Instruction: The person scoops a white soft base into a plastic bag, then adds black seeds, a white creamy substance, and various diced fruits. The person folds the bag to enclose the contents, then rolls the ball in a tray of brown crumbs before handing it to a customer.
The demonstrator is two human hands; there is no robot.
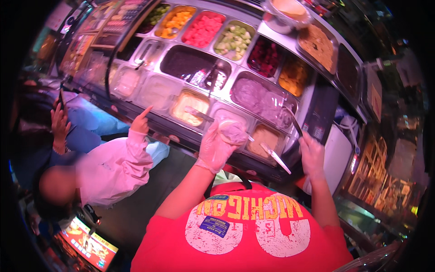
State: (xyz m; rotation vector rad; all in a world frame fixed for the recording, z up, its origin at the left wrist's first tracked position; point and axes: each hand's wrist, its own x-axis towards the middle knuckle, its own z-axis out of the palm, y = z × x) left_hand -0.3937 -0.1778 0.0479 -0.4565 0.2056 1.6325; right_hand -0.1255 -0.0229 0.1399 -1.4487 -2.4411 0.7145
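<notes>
My left hand (212, 150), in a clear plastic glove, grips a small cup (232, 132) with a purple filling, held over the front row of tubs. My right hand (311, 155), gloved too, is closed around the dark handle of a serving spoon (295, 121). The spoon's far end reaches into a steel pan of smooth purple paste (253, 96); its tip is hard to make out. Just right of the cup, a tub of tan paste (264, 139) has a white-handled spatula (276, 158) leaning out of it. A cream-coloured tub (190, 107) with a spatula stands left of the cup.
Pans of red cubes (203, 30), green cubes (233, 41) and dark jelly (188, 63) fill the counter's far rows. A tray of brown crumbs (317, 47) and stacked bowls (287, 16) stand at upper right. At left, a person in a pink top (120, 167) points toward the tubs.
</notes>
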